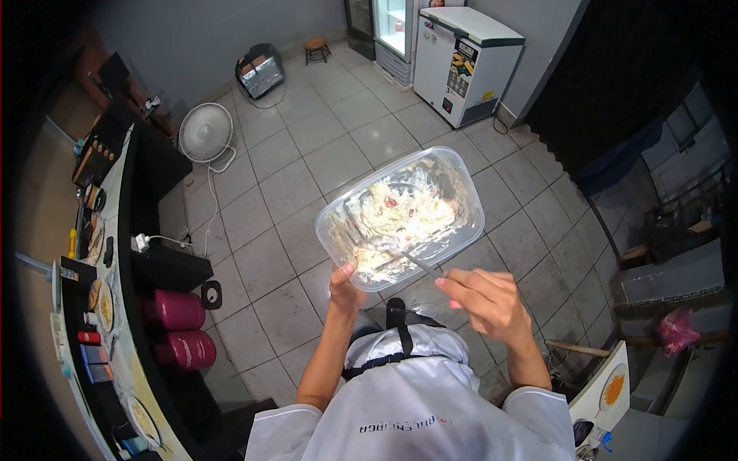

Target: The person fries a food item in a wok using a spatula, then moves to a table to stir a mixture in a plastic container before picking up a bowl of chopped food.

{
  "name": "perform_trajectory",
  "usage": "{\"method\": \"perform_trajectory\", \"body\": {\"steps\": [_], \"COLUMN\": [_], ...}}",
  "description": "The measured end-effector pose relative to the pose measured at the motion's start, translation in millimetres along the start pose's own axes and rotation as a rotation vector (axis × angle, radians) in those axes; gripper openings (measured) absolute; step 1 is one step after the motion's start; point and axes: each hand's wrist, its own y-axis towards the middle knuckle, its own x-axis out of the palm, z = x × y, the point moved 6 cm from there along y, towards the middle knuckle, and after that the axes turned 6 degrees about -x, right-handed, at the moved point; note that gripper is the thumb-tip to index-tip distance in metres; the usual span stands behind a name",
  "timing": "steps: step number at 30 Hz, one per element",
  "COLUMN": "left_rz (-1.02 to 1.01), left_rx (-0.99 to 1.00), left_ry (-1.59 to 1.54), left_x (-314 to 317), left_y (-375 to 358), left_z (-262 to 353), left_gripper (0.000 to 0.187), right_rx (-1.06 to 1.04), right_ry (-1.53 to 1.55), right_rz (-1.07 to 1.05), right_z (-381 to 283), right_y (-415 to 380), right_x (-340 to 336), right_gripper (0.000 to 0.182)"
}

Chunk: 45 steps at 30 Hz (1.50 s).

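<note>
A clear rectangular plastic container (463, 219) is held tilted in front of me above the floor. Inside it, a creamy pale mixture (415, 215) with a few red bits is smeared over the bottom and walls. My left hand (347, 288) grips the container's near left corner, thumb over the rim. In my right hand (488, 303), the fingers are closed around the handle of a metal spoon (421, 265). The spoon slants across the near rim, and its head is partly covered by the mixture.
At left runs a long counter (146, 365) with plates of food; two maroon gas cylinders (181, 349) stand under it. A white fan (206, 132) and its cord are on the tiled floor. Farther off are a chest freezer (469, 69), a stool (316, 51) and a bag (260, 73).
</note>
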Motion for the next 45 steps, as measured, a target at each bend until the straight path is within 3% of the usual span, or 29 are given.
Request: {"method": "perform_trajectory", "body": {"steps": [2, 9, 18, 24, 26, 29, 34, 39, 45], "left_rz": [-0.013, 0.057, 0.019, 0.009, 0.013, 0.053, 0.035, 0.039, 0.006], "left_rx": [-0.012, 0.049, 0.063, 0.094, 0.066, 0.098, 0.099, 0.063, 0.052], "left_ry": [-0.014, 0.063, 0.024, 0.052, -0.001, 0.038, 0.093, 0.073, 0.078], "left_x": [2, 12, 6, 13, 15, 17, 20, 13, 8], "left_y": [-1, -1, 2, 6, 7, 9, 17, 20, 23], "left_z": [1, 2, -3, -5, -9, -15, -18, -25, -29], "left_gripper": [0.088, 0.088, 0.091, 0.094, 0.092, 0.09, 0.089, 0.088, 0.09], "right_rx": [-0.01, -0.003, 0.021, 0.292, 0.494, 0.63, 0.808, 0.967, 1.119], "right_ry": [-0.004, -0.027, -0.082, 0.151, 0.341, 0.397, 0.51, 0.977, 1.177], "right_rz": [0.094, 0.022, 0.106, 0.151, 0.263, 0.323, 0.42, 0.77, 0.907], "right_z": [2, -2, 8, 9, 18, 24, 15, 26, 52], "right_y": [2, -11, -21, -19, -24, -47, -55, -48, -55], "right_x": [-2, 1, -4, 18, 27, 43, 67, 73, 91], "right_gripper": [0.035, 0.034, 0.028, 0.018, 0.01, 0.023, 0.024, 0.018, 0.024]}}
